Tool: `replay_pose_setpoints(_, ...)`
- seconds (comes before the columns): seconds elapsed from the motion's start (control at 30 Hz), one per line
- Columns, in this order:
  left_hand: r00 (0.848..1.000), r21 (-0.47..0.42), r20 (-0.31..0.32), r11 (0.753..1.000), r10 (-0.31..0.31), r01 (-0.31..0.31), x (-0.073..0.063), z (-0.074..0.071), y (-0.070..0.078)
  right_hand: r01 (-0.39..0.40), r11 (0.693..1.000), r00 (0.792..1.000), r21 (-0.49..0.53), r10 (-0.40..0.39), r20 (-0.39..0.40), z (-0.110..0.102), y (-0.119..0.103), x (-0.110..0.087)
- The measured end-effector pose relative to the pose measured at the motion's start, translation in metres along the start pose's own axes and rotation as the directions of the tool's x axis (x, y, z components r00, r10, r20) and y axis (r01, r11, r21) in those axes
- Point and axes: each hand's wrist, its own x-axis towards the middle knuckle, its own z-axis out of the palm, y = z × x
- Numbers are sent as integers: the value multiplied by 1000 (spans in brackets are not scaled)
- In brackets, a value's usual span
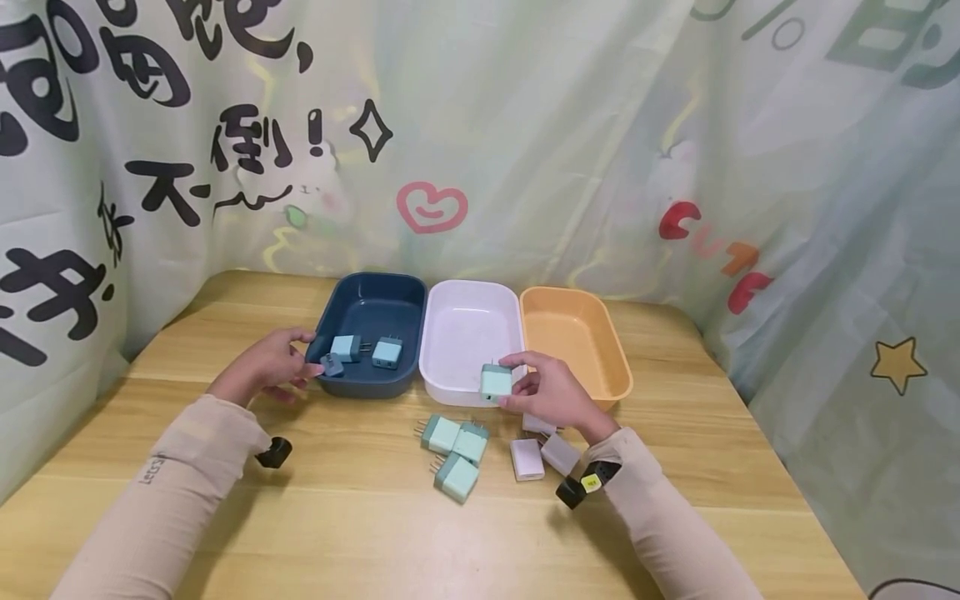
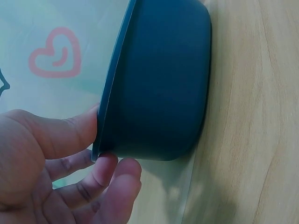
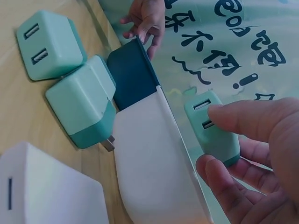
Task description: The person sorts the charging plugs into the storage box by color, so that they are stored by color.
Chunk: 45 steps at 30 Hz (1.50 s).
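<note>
My left hand [image 1: 276, 367] pinches the rim of a dark blue bin [image 1: 378, 287] at its left front corner; thumb and fingertips lie on either side of that rim in the left wrist view. Inside the bin are two light blue-green USB chargers [image 1: 387, 353] and a small blue piece [image 1: 332, 365] beside the left fingertips. My right hand [image 1: 551, 390] grips a mint-green USB charger [image 1: 496, 382] between thumb and fingers, over the front right corner of the white bin [image 1: 468, 292]. Two port slots show on this charger [image 3: 212, 123] in the right wrist view.
A yellow bin [image 1: 573, 300] stands right of the white one, the three side by side. In front lie three mint-green chargers [image 1: 456, 477] in a cluster and several white chargers [image 1: 527, 460] under the right wrist. A printed curtain [image 1: 525, 125] hangs behind the wooden table [image 1: 360, 525].
</note>
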Motion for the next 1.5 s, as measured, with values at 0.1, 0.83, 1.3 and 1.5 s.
replay_pose_setpoints(0.1,1000,0,1,1000,6,-6,0,0,1,1,1000,1000,2,-1,-3,-1,0,3)
replay_pose_setpoints(0.83,1000,-14,0,1000,9,-9,2,0,4,-86,994,996,73,87,-21,-7,-2,28)
replay_pose_setpoints(1.3,1000,-17,2,1000,20,-20,1,-1,3,-200,974,979,110,203,-21,-8,-5,46)
replay_pose_setpoints(1.5,1000,-26,-6,1000,-4,4,2,1,-2,-234,967,971,101,237,-18,-5,-5,51)
